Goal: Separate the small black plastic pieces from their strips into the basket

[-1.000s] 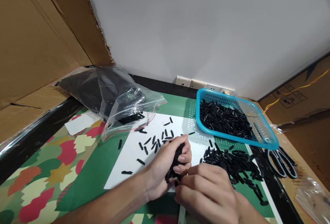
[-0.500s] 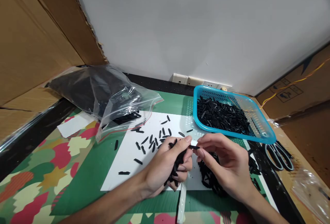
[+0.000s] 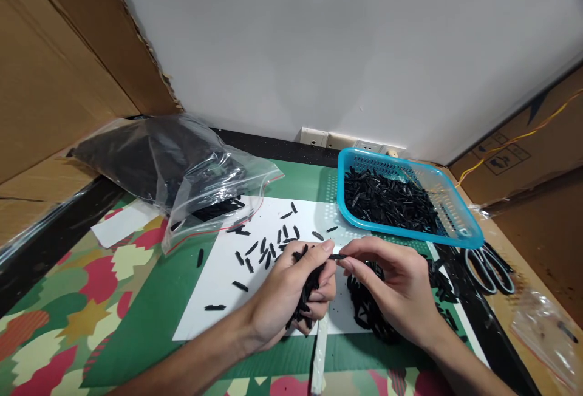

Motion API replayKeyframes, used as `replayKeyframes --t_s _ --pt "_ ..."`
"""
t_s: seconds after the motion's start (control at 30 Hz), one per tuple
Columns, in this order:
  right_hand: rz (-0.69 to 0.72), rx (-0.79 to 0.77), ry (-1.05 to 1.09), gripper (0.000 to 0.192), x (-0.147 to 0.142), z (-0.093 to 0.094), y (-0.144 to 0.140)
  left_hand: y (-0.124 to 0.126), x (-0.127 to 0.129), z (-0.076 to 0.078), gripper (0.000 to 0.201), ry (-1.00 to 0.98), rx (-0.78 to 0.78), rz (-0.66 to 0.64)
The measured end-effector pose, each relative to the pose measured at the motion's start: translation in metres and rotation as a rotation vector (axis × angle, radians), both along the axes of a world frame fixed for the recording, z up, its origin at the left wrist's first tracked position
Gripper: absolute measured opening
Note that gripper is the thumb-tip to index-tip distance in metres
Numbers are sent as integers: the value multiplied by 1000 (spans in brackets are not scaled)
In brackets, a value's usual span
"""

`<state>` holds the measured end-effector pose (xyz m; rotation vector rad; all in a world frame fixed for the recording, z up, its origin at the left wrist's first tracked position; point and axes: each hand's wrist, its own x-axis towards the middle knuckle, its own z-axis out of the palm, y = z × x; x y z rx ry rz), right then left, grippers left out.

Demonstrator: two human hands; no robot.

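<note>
My left hand (image 3: 285, 296) is closed around a bunch of small black plastic pieces (image 3: 306, 291), held over a white sheet (image 3: 218, 290). My right hand (image 3: 395, 290) pinches a single black piece (image 3: 337, 257) between thumb and forefinger, its tip touching my left thumb. Under my right hand lies a loose pile of the same black pieces (image 3: 364, 311). More of them are scattered on the white sheet (image 3: 268, 247).
A blue basket (image 3: 460, 226) full of black pieces stands at the back right. A clear zip bag (image 3: 182, 171) with black pieces lies at the back left. Scissors (image 3: 489, 265) lie right of the pile. Cardboard boxes flank both sides, a white wall stands behind.
My right hand rose from the table near my left hand, pinching one black piece, and now holds it at my left thumb. The view shifted slightly.
</note>
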<state>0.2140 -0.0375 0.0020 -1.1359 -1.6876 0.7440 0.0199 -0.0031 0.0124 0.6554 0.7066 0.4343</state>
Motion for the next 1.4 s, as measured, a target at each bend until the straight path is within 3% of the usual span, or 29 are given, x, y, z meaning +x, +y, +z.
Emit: replayKeyframes --t_s 0.43,0.7,1.23,1.4 --pt "0 16 -24 8 1 2 1 -1 1 -1 52 -16 -5 16" --pt "103 180 -210 16 0 6 0 1 2 -4 54 57 74 52" --pt "256 34 -412 21 8 10 1 2 -1 -11 42 315 547 -14" --pt "188 95 -348 21 3 2 -2 -1 0 -16 41 357 598 -44"
